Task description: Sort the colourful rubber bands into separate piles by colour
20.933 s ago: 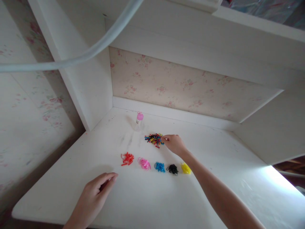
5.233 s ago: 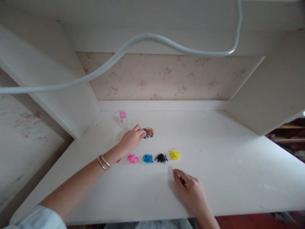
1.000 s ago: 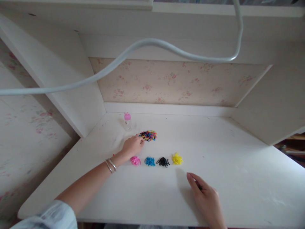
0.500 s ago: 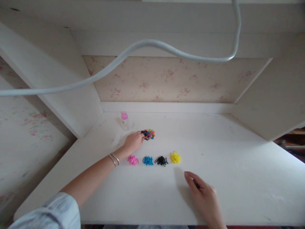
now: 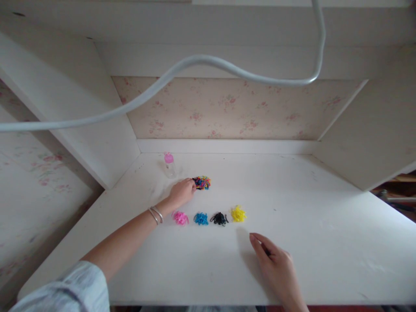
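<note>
A mixed heap of small coloured bands (image 5: 203, 182) lies on the white desk (image 5: 312, 242). My left hand (image 5: 182, 193) reaches to the heap's left edge, fingers pinched together against it. What they grip is too small to see. In front of the heap sit a pink pile (image 5: 180, 217), a blue pile (image 5: 201, 219), a black pile (image 5: 219, 219) and a yellow pile (image 5: 238, 213) in a row. My left forearm hides the spot left of the pink pile. My right hand (image 5: 274, 266) rests on the desk nearer me, fingers loosely curled, holding nothing that I can see.
A small clear bottle with a pink cap (image 5: 169, 164) stands behind the heap near the back left corner. A white cable (image 5: 201, 60) hangs across the top of the view. White shelf walls enclose the desk at left, right and above.
My left hand has crept a little further forward onto the mixed heap. My right hand has barely shifted. The view has tilted slightly.
</note>
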Available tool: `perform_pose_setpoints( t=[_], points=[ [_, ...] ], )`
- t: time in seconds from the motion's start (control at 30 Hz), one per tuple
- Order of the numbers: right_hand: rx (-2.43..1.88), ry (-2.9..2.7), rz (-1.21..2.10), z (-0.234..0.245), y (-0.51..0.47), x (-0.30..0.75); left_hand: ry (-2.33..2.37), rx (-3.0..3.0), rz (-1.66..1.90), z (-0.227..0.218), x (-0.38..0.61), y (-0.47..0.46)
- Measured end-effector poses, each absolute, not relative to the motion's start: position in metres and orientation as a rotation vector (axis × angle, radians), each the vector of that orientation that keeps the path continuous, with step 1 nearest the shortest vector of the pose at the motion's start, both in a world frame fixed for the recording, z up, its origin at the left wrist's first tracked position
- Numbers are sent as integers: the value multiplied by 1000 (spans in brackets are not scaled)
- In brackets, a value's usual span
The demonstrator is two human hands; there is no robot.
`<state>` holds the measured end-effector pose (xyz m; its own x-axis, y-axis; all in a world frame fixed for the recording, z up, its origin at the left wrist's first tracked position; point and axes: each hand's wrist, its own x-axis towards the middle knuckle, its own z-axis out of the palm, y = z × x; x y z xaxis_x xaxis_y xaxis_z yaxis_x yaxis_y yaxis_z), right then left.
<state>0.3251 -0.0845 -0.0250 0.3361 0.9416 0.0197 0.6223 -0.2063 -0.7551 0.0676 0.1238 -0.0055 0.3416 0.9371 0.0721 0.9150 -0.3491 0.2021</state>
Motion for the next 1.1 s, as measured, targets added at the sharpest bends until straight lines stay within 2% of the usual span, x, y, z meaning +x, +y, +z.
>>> perform_pose_setpoints(
  t=[1.1],
  points=[
    [-1920, -1424, 573, -27, -85, 326, 1373, 2576, 173, 4, 82, 100]
  ],
)
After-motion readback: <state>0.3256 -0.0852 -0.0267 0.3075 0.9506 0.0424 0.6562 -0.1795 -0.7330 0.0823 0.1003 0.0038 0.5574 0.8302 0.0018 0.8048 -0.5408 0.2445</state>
